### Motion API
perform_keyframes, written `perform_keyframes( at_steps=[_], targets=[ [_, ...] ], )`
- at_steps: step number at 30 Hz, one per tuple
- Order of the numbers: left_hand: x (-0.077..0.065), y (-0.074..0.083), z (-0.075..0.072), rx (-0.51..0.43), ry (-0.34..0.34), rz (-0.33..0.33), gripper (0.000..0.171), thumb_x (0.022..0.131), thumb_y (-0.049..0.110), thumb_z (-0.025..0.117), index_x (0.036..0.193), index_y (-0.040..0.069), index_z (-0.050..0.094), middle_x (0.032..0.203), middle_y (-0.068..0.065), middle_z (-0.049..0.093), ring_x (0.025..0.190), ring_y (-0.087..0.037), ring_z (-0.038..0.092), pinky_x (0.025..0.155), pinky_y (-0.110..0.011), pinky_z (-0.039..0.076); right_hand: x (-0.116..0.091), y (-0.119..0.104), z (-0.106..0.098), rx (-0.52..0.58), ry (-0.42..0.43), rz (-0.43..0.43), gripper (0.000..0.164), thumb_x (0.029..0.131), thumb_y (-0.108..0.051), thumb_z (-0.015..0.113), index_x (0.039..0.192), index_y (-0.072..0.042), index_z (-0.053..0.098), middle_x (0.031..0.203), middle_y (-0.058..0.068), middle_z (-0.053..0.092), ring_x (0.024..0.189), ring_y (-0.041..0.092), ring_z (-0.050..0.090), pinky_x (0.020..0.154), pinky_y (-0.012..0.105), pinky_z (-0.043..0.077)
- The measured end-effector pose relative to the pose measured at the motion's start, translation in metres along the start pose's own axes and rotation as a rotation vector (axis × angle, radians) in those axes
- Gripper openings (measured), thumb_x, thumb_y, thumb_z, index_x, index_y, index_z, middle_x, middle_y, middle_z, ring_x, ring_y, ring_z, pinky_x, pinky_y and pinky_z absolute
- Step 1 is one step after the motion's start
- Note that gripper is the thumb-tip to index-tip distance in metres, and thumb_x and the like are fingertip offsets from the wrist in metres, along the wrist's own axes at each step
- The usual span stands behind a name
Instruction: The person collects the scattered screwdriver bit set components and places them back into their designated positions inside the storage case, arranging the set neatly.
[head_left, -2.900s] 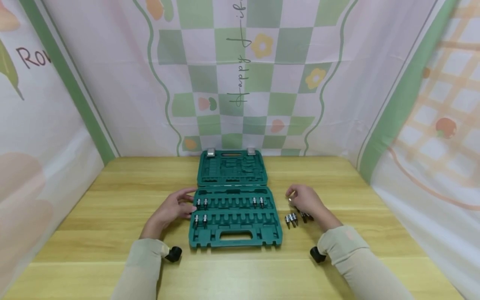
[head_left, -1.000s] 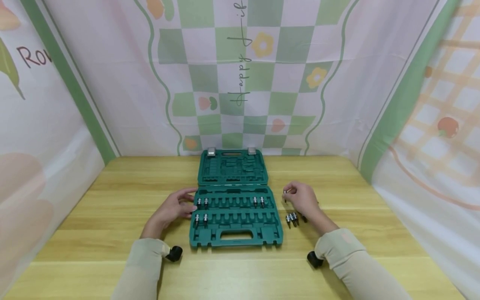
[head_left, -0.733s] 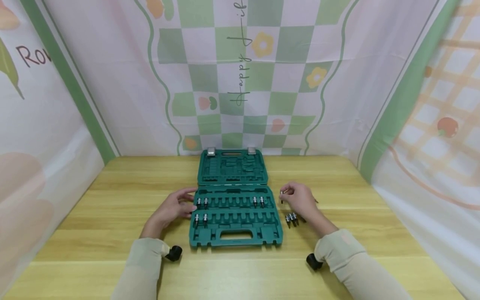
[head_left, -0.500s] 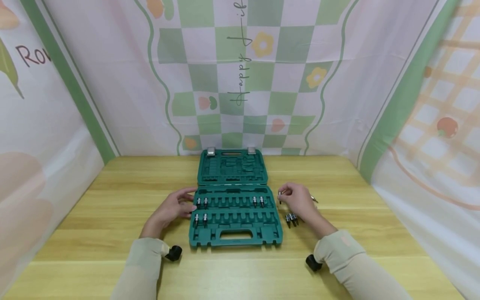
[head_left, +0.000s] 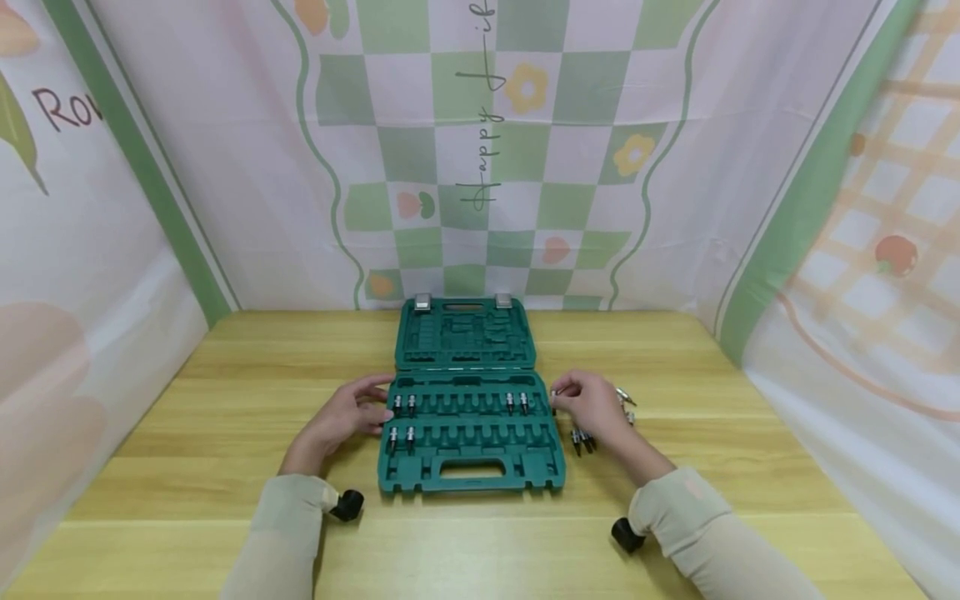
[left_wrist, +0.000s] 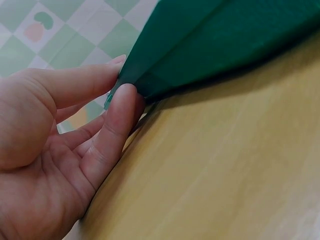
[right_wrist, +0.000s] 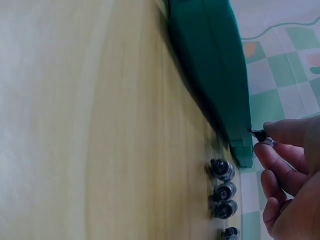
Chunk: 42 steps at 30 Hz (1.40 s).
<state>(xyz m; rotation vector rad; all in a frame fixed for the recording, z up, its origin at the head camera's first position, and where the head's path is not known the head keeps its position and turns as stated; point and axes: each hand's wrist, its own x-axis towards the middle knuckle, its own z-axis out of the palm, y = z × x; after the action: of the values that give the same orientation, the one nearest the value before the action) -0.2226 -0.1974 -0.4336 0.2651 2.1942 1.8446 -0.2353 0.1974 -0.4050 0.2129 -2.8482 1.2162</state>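
Note:
A green tool case (head_left: 465,477) lies open on the table, with several bit sockets (head_left: 410,405) in its two rows of slots. My left hand (head_left: 347,417) holds its left edge; in the left wrist view the thumb (left_wrist: 85,85) reaches the rim and other fingertips meet the side wall. Just off the right edge, my right hand (head_left: 596,406) pinches a small bit socket (right_wrist: 260,135) between thumb and finger, its dark tip pointing at the case wall. More bit sockets (head_left: 581,440) lie in a row on the table below that hand, partly hidden by it.
The case lid (head_left: 465,337) leans back behind the tray, with two silver latches (head_left: 422,302) on top. Loose bit sockets (head_left: 626,397) lie beyond the right hand. A patterned curtain (head_left: 487,167) hangs behind the wooden table (head_left: 480,550).
My right hand has picked up a bit socket from the right and carried it leftward to the case's edge. Loose sockets behind it show more now. The left hand has stayed put.

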Motion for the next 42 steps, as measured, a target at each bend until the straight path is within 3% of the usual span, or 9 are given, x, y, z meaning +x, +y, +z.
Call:
perform_keyframes(
  at_steps=[27,42],
  targets=[
    [0.003,-0.003,-0.001,0.004,0.017,-0.014,0.06,0.092,0.001,0.064,0.147,0.011,0.043,0.127,-0.023,0.047,0.094,-0.029,0.061,0.076,-0.041,0.057,-0.016,-0.012,0.003,0.001,-0.029,-0.02,0.01,0.087,-0.01,0.074,0.096,-0.007,0.071,0.084,0.0,0.067,0.078,0.017,0.062,0.065,0.032,0.053],
    [0.001,-0.001,-0.002,0.004,-0.009,0.008,0.062,0.094,0.002,0.062,0.149,0.005,0.036,0.13,-0.026,0.045,0.093,-0.026,0.061,0.076,-0.041,0.057,-0.019,-0.009,0.012,0.003,-0.019,-0.027,0.009,0.086,-0.012,0.075,0.094,-0.009,0.072,0.084,-0.001,0.068,0.079,0.017,0.062,0.068,0.032,0.053]
  ],
)
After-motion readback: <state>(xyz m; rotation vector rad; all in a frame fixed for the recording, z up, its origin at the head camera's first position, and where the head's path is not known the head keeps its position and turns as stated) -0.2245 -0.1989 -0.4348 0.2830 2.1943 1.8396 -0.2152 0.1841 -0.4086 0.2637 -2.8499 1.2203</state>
